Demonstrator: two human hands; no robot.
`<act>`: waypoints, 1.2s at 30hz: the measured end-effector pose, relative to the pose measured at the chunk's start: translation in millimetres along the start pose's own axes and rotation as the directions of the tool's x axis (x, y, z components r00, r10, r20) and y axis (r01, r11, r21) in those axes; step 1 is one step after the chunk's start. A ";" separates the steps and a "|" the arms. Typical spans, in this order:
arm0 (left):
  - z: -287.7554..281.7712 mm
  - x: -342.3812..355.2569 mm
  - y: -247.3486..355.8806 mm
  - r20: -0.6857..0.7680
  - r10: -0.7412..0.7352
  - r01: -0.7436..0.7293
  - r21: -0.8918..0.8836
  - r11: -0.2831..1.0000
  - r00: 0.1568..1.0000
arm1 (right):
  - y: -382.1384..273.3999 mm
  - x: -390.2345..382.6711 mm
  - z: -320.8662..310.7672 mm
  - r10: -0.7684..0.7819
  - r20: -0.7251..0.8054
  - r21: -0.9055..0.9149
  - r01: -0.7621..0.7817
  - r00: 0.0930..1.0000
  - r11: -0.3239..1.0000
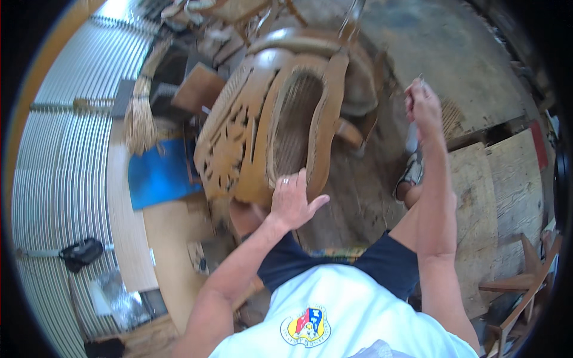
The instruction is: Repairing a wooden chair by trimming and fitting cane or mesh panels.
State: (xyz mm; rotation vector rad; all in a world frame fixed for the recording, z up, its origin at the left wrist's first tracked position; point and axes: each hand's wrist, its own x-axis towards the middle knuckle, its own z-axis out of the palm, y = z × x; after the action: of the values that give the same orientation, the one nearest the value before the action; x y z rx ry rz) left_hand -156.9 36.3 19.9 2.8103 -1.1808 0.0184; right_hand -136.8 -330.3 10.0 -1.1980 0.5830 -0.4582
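A carved wooden chair (pixel 331 119) lies tilted in front of me, with pierced leaf-like carving and an oval inset (pixel 291 125) of woven cane edged by a wavy border. My left hand (pixel 292 203) rests at the near end of the oval, fingertips on its rim and thumb stretched out to the side. My right hand (pixel 425 104) is raised to the right of the chair, away from it, its fingers closed on a small thin object, too small to make out, whose tip shows above them. My bare legs show either side, beneath the chair and my right arm.
Corrugated metal sheeting (pixel 59 167) walls the left, with a black pouch (pixel 83 253). A bundle of pale strands (pixel 140 119), a blue sheet (pixel 156 176) and boards (pixel 128 238) lie beside the chair. Plywood sheets (pixel 471 227) and wooden frame pieces (pixel 513 283) lie right; more furniture (pixel 256 15) stands behind.
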 end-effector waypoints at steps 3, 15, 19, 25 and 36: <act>14.1 -5.6 -6.8 0.049 -0.031 0.031 0.001 1.000 0.998 | 4.8 -2.2 3.2 0.020 0.052 0.002 -0.020 0.998 1.000; -1.5 -0.7 3.3 0.181 -0.126 0.103 0.134 0.986 0.975 | 12.5 -7.2 14.0 0.030 0.074 -0.098 -0.023 0.997 0.995; -18.2 45.5 -6.6 0.358 -0.376 0.519 -0.593 0.615 0.855 | 9.8 -10.7 8.3 0.042 0.083 -0.064 -0.037 0.996 0.997; 36.9 63.0 -46.4 0.257 -0.491 0.537 -0.153 0.830 0.833 | 3.8 -11.6 8.9 0.026 0.080 -0.041 -0.022 0.996 0.999; 62.3 109.4 -73.7 0.386 -0.733 0.822 -0.154 0.548 0.560 | 0.7 -9.6 -11.8 0.013 0.012 -0.048 -0.013 1.000 0.999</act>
State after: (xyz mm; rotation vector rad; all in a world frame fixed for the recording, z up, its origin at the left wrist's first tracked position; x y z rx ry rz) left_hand -29.3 4.1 -42.9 2.7971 0.1988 -0.5963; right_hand -151.7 -332.8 8.1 -1.2411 0.5941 -0.4277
